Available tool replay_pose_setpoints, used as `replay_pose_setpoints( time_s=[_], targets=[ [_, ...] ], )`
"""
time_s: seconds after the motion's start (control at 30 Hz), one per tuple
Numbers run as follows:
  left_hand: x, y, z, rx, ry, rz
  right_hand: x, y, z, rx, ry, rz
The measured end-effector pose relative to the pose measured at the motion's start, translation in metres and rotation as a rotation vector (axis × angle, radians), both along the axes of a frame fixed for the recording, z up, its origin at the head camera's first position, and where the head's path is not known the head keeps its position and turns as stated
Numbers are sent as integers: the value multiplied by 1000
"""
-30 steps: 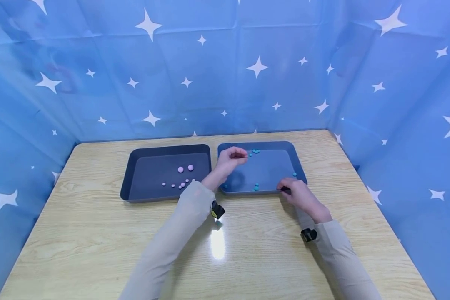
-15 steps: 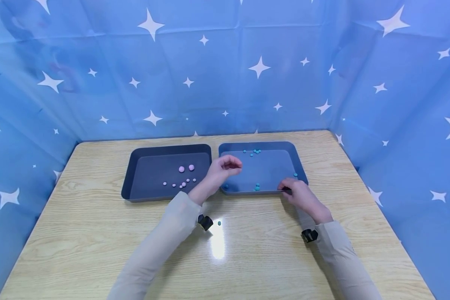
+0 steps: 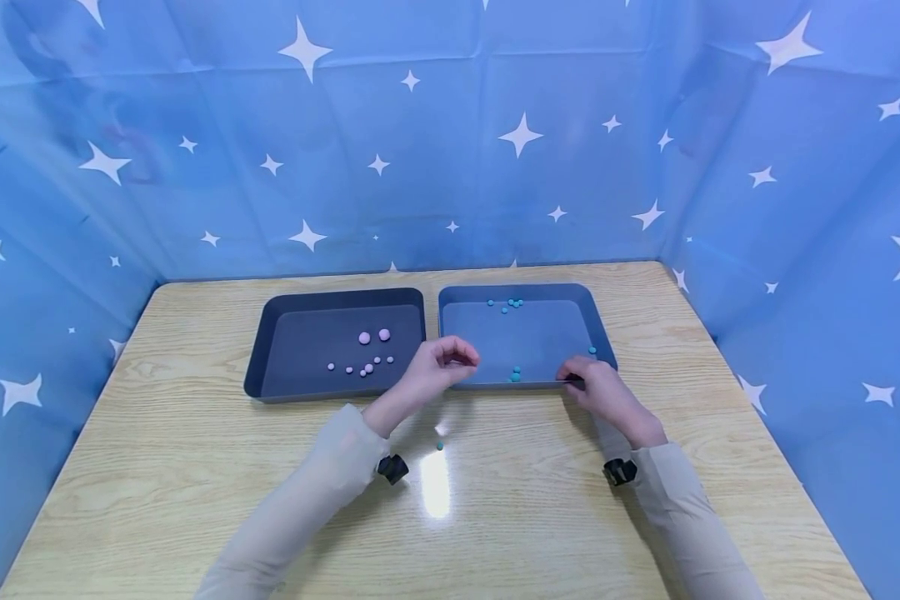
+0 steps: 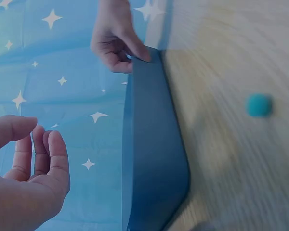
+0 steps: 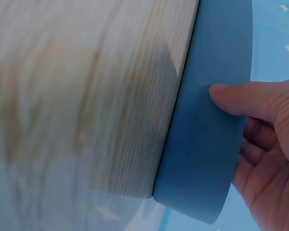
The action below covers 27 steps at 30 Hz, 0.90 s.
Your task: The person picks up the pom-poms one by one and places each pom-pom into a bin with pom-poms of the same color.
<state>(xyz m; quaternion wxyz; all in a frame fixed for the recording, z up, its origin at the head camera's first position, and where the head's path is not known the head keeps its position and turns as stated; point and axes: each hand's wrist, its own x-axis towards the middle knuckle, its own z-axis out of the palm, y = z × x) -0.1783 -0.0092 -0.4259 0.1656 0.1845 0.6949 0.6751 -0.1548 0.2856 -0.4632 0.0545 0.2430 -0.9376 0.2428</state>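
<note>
My left hand (image 3: 426,372) is over the near left corner of the blue tray (image 3: 546,340). Its fingers are loosely bent, and the left wrist view shows a gap between thumb and fingertips with nothing in it. The near wall of that tray is pinched by my right hand (image 3: 606,393), thumb (image 5: 226,95) on the outside and fingers behind the wall. Several small teal balls (image 3: 516,377) lie in the tray, grouped at the far side and along the near wall. Another teal ball (image 4: 259,105) rests on the wooden table in front of the tray.
Left of the blue tray stands a dark tray (image 3: 300,342) holding two larger pink balls (image 3: 384,335) and several small ones. A blue curtain (image 3: 450,150) with white stars rises behind and beside the table (image 3: 495,517).
My left hand has drawn back from the far side of the blue tray toward its near left corner. A teal ball now shows at the far wall. My right hand stays in place.
</note>
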Motion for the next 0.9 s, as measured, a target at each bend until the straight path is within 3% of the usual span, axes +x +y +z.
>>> replay_pose_setpoints(
  time_s=[0.23, 0.5, 0.9],
  targets=[
    [14, -15, -11, -34, -9, -11, 0, -1, 1, -1, 0, -1],
    [26, -25, -21, -61, -7, -76, -1, 0, 1, 3, -2, 2],
    [37, -28, -42, -88, -84, -138, -1, 0, 0, 7, -13, -1]
  ],
)
